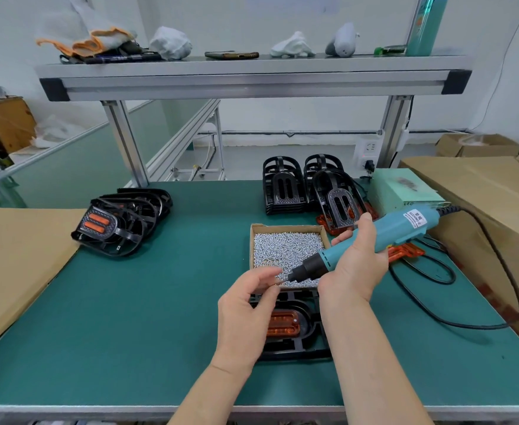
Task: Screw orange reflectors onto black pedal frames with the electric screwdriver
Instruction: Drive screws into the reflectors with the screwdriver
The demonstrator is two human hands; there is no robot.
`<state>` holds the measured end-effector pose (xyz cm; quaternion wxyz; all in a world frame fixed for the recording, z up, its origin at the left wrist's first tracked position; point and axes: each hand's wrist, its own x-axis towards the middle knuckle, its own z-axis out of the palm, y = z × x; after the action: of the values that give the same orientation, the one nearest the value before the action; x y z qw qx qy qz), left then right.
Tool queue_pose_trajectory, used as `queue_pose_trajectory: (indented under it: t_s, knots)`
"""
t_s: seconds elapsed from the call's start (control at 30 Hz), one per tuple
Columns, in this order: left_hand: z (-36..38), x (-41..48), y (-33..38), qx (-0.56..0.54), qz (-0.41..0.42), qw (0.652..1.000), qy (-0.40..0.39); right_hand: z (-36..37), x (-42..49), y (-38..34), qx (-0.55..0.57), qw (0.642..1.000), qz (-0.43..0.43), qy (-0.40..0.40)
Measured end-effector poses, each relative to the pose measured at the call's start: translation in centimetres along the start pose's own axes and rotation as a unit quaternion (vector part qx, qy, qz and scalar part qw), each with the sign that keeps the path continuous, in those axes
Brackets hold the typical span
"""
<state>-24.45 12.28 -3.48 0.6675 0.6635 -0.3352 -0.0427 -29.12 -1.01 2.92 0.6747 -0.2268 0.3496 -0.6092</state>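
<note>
A black pedal frame (304, 342) lies flat on the green mat near the front edge, with an orange reflector (283, 325) seated in it. My right hand (354, 265) grips the teal electric screwdriver (374, 237), its bit pointing down-left over the near end of the screw box (285, 250). My left hand (249, 308) pinches a small screw at the bit tip, above the frame's far edge. Part of the frame is hidden behind both hands.
Pedal frames with reflectors fitted lie stacked at the left (123, 222). Bare black frames (301, 185) stand at the back, with loose orange reflectors (405, 253) to the right. The screwdriver's black cable (497, 271) loops across the right side beside cardboard boxes (482, 191).
</note>
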Motion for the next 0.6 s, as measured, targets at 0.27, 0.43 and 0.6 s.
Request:
queue_pose_trajectory:
  t_s: [0.27,0.43,0.6]
  knots:
    - [0.2,-0.6,-0.1,0.082,0.052,0.995,0.021,-0.4,-0.2,0.4,-0.007,1.000,-0.007,-0.002]
    - [-0.2,-0.6,-0.1,0.100,0.048,0.994,-0.026,0.1,-1.0,0.4,-0.027,0.997,-0.064,-0.046]
    - [-2.6,-0.6,-0.7,0.108,0.005,0.992,-0.071,0.0,-1.8,0.5,-0.048,0.988,-0.114,-0.091]
